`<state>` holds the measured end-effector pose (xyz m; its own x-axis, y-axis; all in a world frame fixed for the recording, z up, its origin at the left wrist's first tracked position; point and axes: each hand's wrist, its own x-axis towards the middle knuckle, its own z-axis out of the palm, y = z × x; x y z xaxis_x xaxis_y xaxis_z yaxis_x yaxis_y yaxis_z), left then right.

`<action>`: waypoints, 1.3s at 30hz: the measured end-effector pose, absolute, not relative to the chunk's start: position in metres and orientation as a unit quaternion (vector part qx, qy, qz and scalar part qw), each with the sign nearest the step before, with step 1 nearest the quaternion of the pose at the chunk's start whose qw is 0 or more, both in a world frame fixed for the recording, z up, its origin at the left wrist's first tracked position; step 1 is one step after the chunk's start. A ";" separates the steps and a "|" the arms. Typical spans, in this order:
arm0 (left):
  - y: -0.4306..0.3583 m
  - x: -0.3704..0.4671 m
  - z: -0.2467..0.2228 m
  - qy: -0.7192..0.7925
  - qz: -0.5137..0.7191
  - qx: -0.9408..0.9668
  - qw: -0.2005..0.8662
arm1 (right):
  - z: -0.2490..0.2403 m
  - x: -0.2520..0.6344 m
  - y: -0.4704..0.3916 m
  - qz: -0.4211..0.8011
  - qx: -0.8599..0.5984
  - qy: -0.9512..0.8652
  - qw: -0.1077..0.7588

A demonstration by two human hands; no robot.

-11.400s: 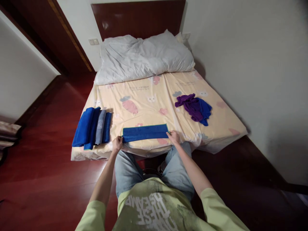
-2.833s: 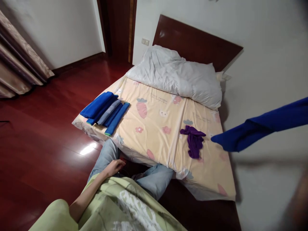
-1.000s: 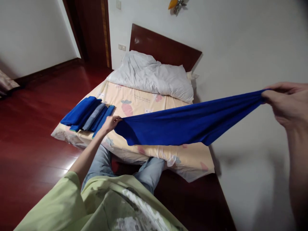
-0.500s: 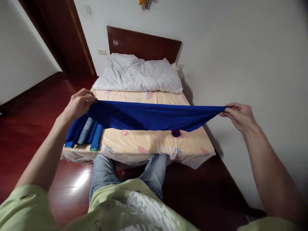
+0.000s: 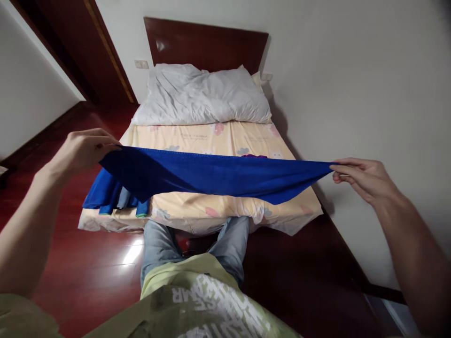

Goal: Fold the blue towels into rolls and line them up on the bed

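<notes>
The left hand (image 5: 84,149) and the right hand (image 5: 368,180) are both closed in fingertip pinches, each on an upper corner of a royal-blue fabric cloth (image 5: 211,173) held in the air above the bed (image 5: 183,206). An even outward pull, with both corners level, should best keep the top edge straight and the hanging part smooth. The long axis runs left to right, across the bed; the right end dips slightly, and loose lower corners point down. Beyond lies a crumpled purple cloth (image 5: 254,156), mostly hidden.
</notes>
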<state>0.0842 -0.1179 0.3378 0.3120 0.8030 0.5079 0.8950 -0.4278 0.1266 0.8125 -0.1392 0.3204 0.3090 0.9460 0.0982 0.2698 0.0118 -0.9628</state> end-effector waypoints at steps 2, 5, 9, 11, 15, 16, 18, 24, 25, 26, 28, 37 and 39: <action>-0.104 0.081 0.330 -0.531 -0.223 -0.815 0.061 | 0.308 0.815 -0.128 0.348 -0.651 -0.463 0.491; -0.075 0.078 0.309 -0.536 -0.192 -0.821 0.034 | 0.286 0.810 -0.104 0.382 -0.673 -0.429 0.466; -0.034 0.079 0.285 -0.531 -0.194 -0.825 0.019 | 0.260 0.795 -0.065 0.420 -0.643 -0.423 0.481; -0.019 0.081 0.283 -0.532 -0.213 -0.819 0.028 | 0.252 0.790 -0.048 0.418 -0.615 -0.432 0.511; -0.009 0.085 0.296 -0.549 -0.274 -0.785 0.089 | 0.246 0.787 -0.026 0.374 -0.532 -0.458 0.606; -0.011 0.085 0.299 -0.551 -0.290 -0.775 0.107 | 0.245 0.789 -0.024 0.354 -0.512 -0.461 0.633; -0.018 0.085 0.299 -0.547 -0.321 -0.761 0.137 | 0.240 0.792 -0.025 0.315 -0.482 -0.467 0.671; -0.065 0.087 0.241 -0.495 -0.329 -0.784 0.183 | 0.189 0.801 -0.055 0.257 -0.484 -0.474 0.689; -0.075 0.089 0.225 -0.493 -0.318 -0.791 0.174 | 0.174 0.801 -0.063 0.252 -0.499 -0.475 0.679; -0.085 0.090 0.207 -0.492 -0.309 -0.798 0.161 | 0.159 0.800 -0.070 0.247 -0.515 -0.477 0.668; -0.105 0.094 0.169 -0.486 -0.287 -0.817 0.121 | 0.124 0.798 -0.087 0.245 -0.549 -0.485 0.635; -0.190 0.114 0.008 -0.523 -0.098 -0.844 -0.070 | -0.032 0.784 -0.167 0.341 -0.667 -0.503 0.431; -0.200 0.113 -0.011 -0.543 -0.052 -0.834 -0.086 | -0.047 0.783 -0.176 0.345 -0.691 -0.491 0.404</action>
